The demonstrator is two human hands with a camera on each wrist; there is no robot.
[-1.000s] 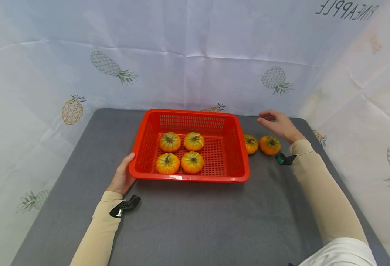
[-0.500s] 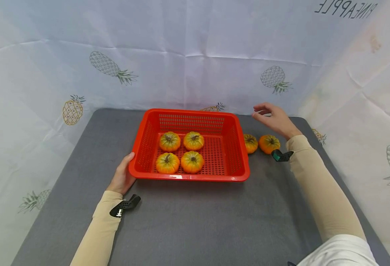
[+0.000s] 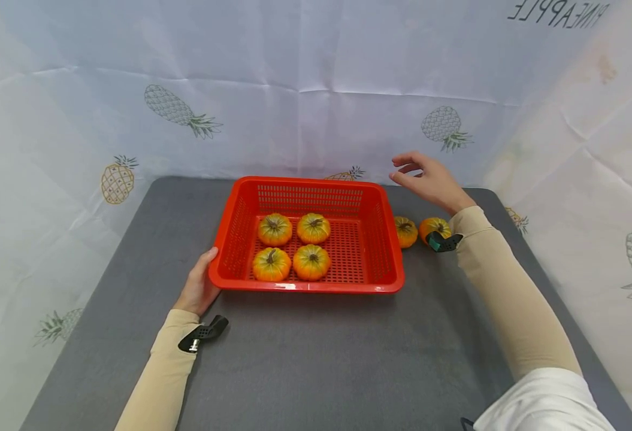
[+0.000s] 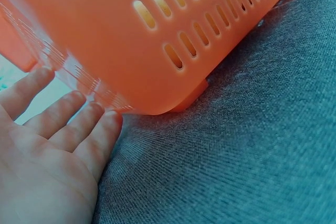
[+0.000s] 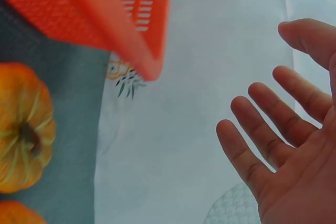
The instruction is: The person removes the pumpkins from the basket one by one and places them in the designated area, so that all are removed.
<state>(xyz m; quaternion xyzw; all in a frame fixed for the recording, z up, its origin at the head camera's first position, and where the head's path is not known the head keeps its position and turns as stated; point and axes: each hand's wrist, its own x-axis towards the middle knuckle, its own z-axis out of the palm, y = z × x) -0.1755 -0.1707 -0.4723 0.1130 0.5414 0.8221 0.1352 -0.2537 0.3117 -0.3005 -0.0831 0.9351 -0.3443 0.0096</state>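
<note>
A red plastic basket stands on the table, with several small orange-yellow pumpkins grouped in its left part. My left hand is at the basket's front left corner. In the left wrist view, the nearly straight fingers of that hand touch the basket's slotted wall. Beyond the basket's back right corner my right hand is raised, its fingers loosely bent around nothing. Below it, a pumpkin lies against the basket's right side, and another pumpkin beside it is partly hidden by the wrist camera.
The grey table extends in front of the basket and to both sides. A white cloth with printed pineapples hangs behind the table and along its sides. A black camera mount sits on the left wrist.
My right hand has moved up and leftward from above the loose pumpkins toward the basket's back right corner. My left hand, the basket and the pumpkins have stayed in place.
</note>
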